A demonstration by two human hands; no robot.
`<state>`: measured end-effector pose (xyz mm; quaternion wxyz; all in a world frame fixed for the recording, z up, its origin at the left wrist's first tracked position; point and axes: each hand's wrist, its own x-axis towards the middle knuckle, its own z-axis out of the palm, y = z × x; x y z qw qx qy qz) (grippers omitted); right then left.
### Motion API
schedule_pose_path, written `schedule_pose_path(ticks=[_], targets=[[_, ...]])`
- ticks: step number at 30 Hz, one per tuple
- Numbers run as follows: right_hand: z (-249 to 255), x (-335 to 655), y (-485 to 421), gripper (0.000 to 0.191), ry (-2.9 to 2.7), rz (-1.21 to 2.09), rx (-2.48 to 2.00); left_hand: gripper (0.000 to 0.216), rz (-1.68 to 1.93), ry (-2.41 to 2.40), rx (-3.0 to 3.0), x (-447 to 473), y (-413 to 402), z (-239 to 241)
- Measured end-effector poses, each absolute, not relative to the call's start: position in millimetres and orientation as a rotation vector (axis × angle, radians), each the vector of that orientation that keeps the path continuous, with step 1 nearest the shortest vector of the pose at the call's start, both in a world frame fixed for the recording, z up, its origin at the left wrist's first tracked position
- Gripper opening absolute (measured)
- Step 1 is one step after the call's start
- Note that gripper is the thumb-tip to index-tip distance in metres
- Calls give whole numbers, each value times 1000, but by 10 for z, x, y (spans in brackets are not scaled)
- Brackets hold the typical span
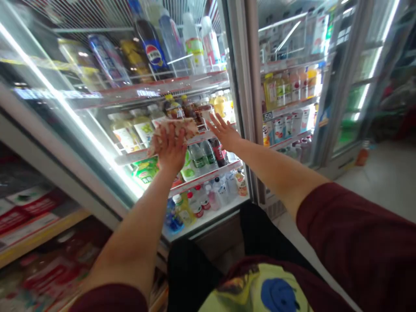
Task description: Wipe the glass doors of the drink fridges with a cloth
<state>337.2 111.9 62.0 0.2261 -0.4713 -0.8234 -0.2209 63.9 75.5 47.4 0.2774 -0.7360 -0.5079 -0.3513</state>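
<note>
Under my left hand (172,149) is a crumpled, pale patterned cloth (177,125), held up in front of the middle shelves of a lit drinks fridge. My fingers lie over the cloth, which spreads out past them on both sides. The glass door (81,73) shows reflections, and the cloth seems pressed to it. To the right, my right hand (224,132) is raised with its fingers spread and nothing in it. It is near the door's right side; whether it touches the glass I cannot tell. Bottles (203,156) stand behind both hands.
A Pepsi bottle (152,50) and cans (108,60) fill the upper shelf. A metal door frame (245,86) divides this fridge from another with juice bottles (289,86). Shelved packages (32,201) are at the left. An orange-brown bottle (362,156) stands on the floor at right.
</note>
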Motion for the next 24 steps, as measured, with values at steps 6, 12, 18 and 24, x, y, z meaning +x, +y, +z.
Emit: schedule_pose_path(ticks=[6, 12, 18, 24], targets=[[523, 3409, 1302, 143, -2253, -658, -1208, 50, -671, -1216, -2230, 602, 766, 83], [488, 3426, 1355, 140, -2238, -681, -1205, 61, -947, -1299, -1938, 273, 749, 722], [495, 3407, 1402, 139, -2245, -625, -1183, 60, -892, -1483, -1966, 73, 477, 116], [475, 3442, 1398, 140, -2253, -633, -1196, 60, -923, -1477, -1858, -447, 372, 288]])
